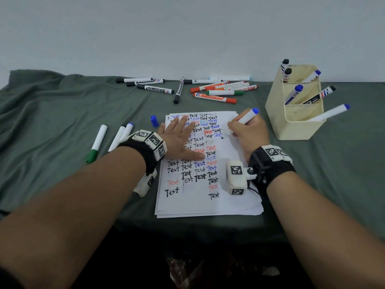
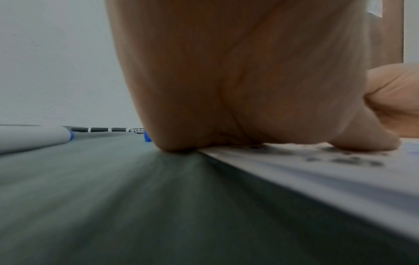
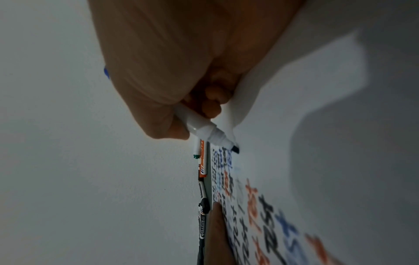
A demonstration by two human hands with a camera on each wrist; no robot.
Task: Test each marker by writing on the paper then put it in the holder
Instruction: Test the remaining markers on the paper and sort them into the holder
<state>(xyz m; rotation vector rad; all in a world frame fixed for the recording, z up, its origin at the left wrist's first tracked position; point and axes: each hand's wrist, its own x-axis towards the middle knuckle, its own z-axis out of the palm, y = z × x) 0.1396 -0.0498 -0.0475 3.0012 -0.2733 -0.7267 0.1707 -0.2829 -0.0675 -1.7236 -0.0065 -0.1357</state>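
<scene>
A stack of white paper (image 1: 225, 203) covered with "Test" words in black, blue and red lies in the middle of the green cloth. My left hand (image 1: 181, 138) lies flat on the paper's upper left, fingers straight. My right hand (image 1: 248, 132) grips an uncapped white marker with a blue end (image 1: 246, 117), its dark tip (image 3: 235, 149) touching the paper (image 3: 272, 161) at the right edge of the writing. The marker's blue cap (image 1: 154, 121) lies just left of the paper. A cream holder (image 1: 277, 113) with several markers stands at the right.
Several black, red and green markers (image 1: 214, 97) lie scattered along the back of the table by the wall. Three white markers (image 1: 98, 142) lie left of my left wrist. The cloth (image 1: 52, 113) is rumpled at the left. The table's front edge is close to me.
</scene>
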